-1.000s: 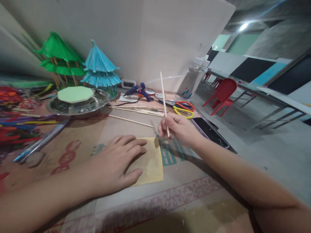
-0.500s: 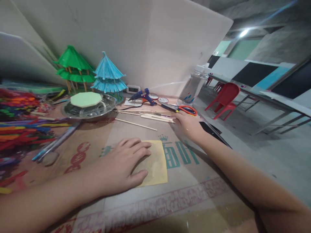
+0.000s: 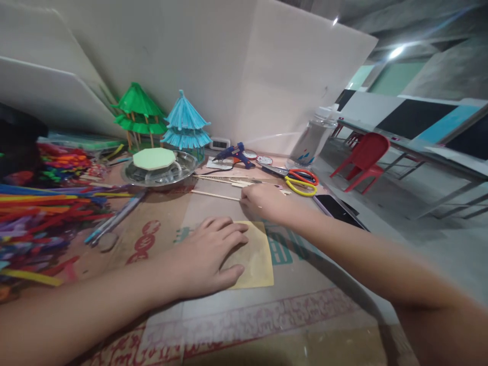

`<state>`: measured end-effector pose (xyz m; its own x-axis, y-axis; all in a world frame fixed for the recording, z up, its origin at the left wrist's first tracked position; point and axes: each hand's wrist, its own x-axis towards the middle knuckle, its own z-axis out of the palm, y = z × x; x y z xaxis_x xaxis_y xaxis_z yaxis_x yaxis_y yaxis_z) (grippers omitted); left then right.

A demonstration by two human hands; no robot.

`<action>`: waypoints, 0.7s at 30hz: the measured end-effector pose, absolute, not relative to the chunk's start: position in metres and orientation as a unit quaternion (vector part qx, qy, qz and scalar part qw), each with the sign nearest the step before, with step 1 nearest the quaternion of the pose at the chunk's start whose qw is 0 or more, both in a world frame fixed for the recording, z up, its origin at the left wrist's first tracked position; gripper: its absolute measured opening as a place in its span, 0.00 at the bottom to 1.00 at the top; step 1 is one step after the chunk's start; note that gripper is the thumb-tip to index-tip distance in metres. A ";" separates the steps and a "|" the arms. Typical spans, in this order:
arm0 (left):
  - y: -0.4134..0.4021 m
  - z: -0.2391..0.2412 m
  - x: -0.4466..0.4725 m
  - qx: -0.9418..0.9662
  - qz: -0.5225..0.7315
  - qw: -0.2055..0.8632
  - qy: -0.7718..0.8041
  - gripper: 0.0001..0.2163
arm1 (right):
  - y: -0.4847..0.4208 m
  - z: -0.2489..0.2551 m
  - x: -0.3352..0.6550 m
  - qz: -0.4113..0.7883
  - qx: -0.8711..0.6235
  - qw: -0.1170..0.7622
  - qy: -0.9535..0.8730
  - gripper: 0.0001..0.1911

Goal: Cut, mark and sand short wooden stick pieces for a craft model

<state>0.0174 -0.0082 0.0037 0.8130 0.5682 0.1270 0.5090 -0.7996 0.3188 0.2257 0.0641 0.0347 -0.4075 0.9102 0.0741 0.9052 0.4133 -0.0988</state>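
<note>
My left hand [image 3: 208, 256] lies flat, fingers a little apart, on a square yellow sheet of paper [image 3: 259, 259]. Beyond it, my right hand [image 3: 265, 201] reaches over the cardboard with its fingers closed at the right end of a thin wooden stick [image 3: 215, 195]. The fingertips are partly hidden, and the stick rests low along the table. Just behind that hand lie several more wooden sticks [image 3: 213, 178], partly covered by it. Scissors [image 3: 301, 180] with red and yellow handles are to the right of these.
A blue glue gun [image 3: 236, 152], a clear bottle [image 3: 310, 137] and a phone [image 3: 337, 211] surround the work area. A metal plate [image 3: 186, 170] carries a pale green octagon [image 3: 154, 158]. Green [image 3: 139, 109] and blue [image 3: 186, 119] model pavilions stand behind. Colourful pipe cleaners [image 3: 49, 213] fill the left.
My right hand has moved left and nearer, from the bundle of sticks beside the scissors to the end of the single stick. My left hand stays on the paper. The view has shifted slightly.
</note>
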 end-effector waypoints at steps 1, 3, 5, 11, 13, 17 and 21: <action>-0.008 0.004 0.017 0.942 0.112 0.137 0.284 0.19 | 0.066 0.034 0.226 0.028 -0.544 0.070 -0.836 0.08; -0.008 0.003 0.017 0.942 0.119 0.139 0.280 0.19 | 0.067 0.035 0.229 0.052 -0.552 0.101 -0.826 0.05; -0.008 0.001 0.016 0.941 0.128 0.149 0.276 0.19 | 0.062 0.040 0.235 0.085 -0.560 0.126 -0.815 0.04; 0.008 -0.007 0.016 0.892 0.245 0.244 0.290 0.11 | 0.023 0.035 0.245 0.562 -0.439 0.328 -0.620 0.06; 0.013 -0.008 0.016 0.885 0.286 0.238 0.279 0.08 | 0.011 0.025 0.244 0.666 -0.370 0.367 -0.534 0.12; 0.016 -0.006 0.015 0.891 0.330 0.174 0.260 0.05 | 0.001 0.008 0.239 0.702 -0.321 0.390 -0.502 0.18; 0.015 -0.004 0.015 0.897 0.334 0.166 0.236 0.05 | 0.002 0.003 0.236 0.696 -0.311 0.393 -0.513 0.19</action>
<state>0.0147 0.0146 -0.0044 0.6650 0.5351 0.5210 0.3136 -0.8332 0.4555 0.2362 0.0020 0.0031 -0.4974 0.8670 -0.0296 -0.2281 -0.1636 -0.9598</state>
